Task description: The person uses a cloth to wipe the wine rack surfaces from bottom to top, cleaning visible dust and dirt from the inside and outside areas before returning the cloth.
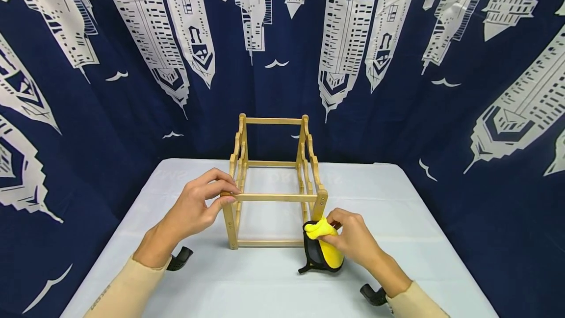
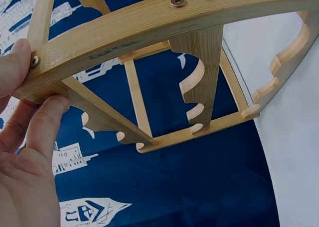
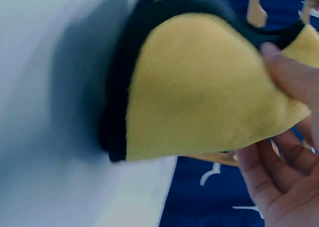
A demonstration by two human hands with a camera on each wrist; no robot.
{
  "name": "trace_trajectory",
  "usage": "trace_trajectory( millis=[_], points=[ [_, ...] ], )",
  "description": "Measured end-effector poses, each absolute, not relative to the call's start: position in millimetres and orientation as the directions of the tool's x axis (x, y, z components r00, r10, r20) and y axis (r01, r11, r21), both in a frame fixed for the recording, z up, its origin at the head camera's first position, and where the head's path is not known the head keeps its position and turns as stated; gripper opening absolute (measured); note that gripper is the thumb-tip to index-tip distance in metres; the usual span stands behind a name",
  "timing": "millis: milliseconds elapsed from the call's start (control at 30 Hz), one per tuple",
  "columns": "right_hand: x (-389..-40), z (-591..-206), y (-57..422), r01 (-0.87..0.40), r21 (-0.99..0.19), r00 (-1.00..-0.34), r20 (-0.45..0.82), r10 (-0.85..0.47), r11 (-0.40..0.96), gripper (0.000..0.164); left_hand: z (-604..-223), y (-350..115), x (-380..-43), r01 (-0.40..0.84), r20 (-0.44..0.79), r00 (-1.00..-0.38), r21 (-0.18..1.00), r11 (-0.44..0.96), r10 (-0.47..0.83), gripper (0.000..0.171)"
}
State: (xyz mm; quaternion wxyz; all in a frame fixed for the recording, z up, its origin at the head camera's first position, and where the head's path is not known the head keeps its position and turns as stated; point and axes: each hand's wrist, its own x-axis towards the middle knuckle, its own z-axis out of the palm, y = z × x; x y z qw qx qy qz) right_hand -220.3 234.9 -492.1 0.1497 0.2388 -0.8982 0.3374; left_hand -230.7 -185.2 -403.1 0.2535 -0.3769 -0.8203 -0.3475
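A light wooden rack (image 1: pixel 277 197) with scalloped side rails stands on the table. My left hand (image 1: pixel 194 206) grips its near left top corner, thumb on one side and fingers on the other; the left wrist view shows this hand (image 2: pixel 35 122) at the end of a bolted post (image 2: pixel 124 30). In my right hand (image 1: pixel 353 235) is a bunched cloth (image 1: pixel 332 255), yellow on one face and dark grey on the other, with a black edge. It hangs at the near right post, partly covering it. The right wrist view shows the cloth (image 3: pixel 194 92) pinched between thumb and fingers (image 3: pixel 256 174).
A white cloth covers the table (image 1: pixel 379 200). Behind and beside it hangs a navy curtain (image 1: pixel 282 92) printed with white buildings and birds. Black wrist-camera pieces show below the left wrist (image 1: pixel 180 259) and right wrist (image 1: pixel 373 295).
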Motion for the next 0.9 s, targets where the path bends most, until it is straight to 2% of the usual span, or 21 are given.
trace_trajectory(
  millis=[200, 367, 567, 733, 900],
  points=[
    [-223.5, -513.8, 227.6, -0.435, -0.504, -0.9, 0.27, -0.342, 0.746, 0.031, -405.6, -185.1, -231.1, 0.795, 0.68, -0.587, 0.38, 0.473, 0.439, 0.028],
    [-223.5, -522.4, 223.7, -0.385, -0.503, -0.923, 0.214, -0.32, 0.774, 0.032, -405.5, -184.4, -231.8, 0.798, 0.681, -0.585, 0.387, 0.463, 0.439, 0.028],
    [-228.6, -522.1, 223.7, -0.407, -0.519, -0.914, 0.236, -0.331, 0.752, 0.032, -403.5, -186.0, -232.2, 0.794, 0.683, -0.59, 0.392, 0.465, 0.43, 0.028],
    [-228.8, -519.4, 225.6, -0.378, -0.578, -0.925, 0.25, -0.284, 0.723, 0.03, -404.6, -186.6, -231.6, 0.791, 0.685, -0.594, 0.398, 0.465, 0.423, 0.027],
    [-221.7, -501.3, 225.7, -0.422, -0.594, -0.899, 0.369, -0.235, 0.684, 0.031, -405.1, -186.8, -231.7, 0.793, 0.688, -0.59, 0.395, 0.465, 0.422, 0.027]
  ],
)
